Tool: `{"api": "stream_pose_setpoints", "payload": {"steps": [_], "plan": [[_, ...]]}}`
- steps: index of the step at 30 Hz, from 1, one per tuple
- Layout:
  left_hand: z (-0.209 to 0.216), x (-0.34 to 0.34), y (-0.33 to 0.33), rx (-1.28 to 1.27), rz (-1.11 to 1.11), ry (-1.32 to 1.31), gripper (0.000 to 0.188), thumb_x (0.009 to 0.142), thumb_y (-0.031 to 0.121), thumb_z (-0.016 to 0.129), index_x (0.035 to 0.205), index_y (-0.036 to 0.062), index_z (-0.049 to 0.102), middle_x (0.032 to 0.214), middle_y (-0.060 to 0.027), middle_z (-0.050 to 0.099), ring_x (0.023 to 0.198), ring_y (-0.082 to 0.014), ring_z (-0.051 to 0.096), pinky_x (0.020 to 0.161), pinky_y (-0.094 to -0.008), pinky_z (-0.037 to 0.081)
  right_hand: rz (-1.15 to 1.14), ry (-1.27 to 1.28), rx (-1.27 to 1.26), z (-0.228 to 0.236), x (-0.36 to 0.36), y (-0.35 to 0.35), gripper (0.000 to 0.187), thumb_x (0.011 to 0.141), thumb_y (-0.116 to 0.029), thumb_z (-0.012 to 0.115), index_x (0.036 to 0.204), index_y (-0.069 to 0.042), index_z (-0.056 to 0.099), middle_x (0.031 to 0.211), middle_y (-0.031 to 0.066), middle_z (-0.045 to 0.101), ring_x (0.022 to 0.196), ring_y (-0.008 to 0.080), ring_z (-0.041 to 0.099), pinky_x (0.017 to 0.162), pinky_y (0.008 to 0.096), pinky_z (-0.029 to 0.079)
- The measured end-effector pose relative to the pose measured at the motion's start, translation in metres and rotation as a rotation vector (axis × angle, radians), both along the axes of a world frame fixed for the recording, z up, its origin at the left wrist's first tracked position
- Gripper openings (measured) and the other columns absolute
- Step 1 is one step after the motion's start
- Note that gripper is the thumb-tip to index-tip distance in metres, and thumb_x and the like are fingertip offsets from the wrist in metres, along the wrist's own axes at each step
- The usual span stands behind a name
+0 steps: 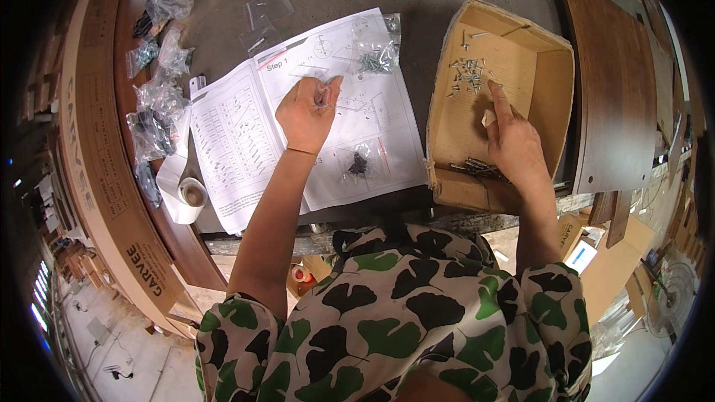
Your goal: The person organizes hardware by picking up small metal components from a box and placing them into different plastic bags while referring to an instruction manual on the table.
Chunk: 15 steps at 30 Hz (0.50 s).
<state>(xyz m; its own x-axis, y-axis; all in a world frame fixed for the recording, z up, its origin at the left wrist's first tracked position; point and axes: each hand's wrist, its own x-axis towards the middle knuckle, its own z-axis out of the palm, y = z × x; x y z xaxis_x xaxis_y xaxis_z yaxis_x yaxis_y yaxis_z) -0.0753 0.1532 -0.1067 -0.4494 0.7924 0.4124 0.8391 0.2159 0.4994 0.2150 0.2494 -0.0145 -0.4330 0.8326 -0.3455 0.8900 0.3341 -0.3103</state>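
My left hand (pixel 307 112) is closed above an open instruction booklet (pixel 402 134), its fingers curled round what looks like a small clear plastic bag (pixel 322 95). My right hand (pixel 518 145) reaches into a shallow cardboard box (pixel 551 82). Its index finger stretches to the edge of a loose pile of small silver screws (pixel 468 74), while the other fingers bend underneath, partly hidden. Longer dark bolts (pixel 477 168) lie at the near end of the box, beside my right wrist. On the booklet rest a clear bag of silver screws (pixel 376 56) and a clear bag of black screws (pixel 359 164).
Several bags of hardware (pixel 156 115) line the table's left side, near a roll of white labels (pixel 192 193). Empty-looking zip bags (pixel 268 9) lie beyond the booklet. Brown boards (pixel 611 82) stand at the right; a long carton (pixel 104 141) borders the left.
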Motion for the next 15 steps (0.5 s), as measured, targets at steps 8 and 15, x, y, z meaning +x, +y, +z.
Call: {"api": "stream_pose_setpoints", "payload": {"steps": [8, 15], "plan": [[0.003, 0.0, 0.001, 0.009, -0.026, -0.004, 0.033, 0.071, 0.021, 0.081, 0.065, 0.0085, 0.051, 0.056, -0.0043, 0.056, 0.047, -0.021, 0.054, 0.044, -0.0304, 0.041, 0.091, 0.0, 0.032, -0.014, -0.005, 0.008, 0.068, 0.086, -0.007, 0.048, 0.147, -0.014, 0.02, 0.091, 0.0247, 0.065, 0.082, 0.0416, 0.063, 0.075, 0.0495, 0.049], [0.002, 0.001, 0.001, 0.009, -0.015, -0.004, 0.033, 0.072, 0.021, 0.081, 0.065, 0.0086, 0.05, 0.056, -0.0041, 0.055, 0.047, -0.0207, 0.054, 0.043, -0.0303, 0.041, 0.205, -0.191, 0.042, -0.006, -0.012, 0.003, 0.068, 0.084, -0.009, 0.052, 0.147, -0.016, 0.027, 0.091, 0.02, 0.065, 0.08, 0.0334, 0.066, 0.073, 0.0434, 0.052]]}}
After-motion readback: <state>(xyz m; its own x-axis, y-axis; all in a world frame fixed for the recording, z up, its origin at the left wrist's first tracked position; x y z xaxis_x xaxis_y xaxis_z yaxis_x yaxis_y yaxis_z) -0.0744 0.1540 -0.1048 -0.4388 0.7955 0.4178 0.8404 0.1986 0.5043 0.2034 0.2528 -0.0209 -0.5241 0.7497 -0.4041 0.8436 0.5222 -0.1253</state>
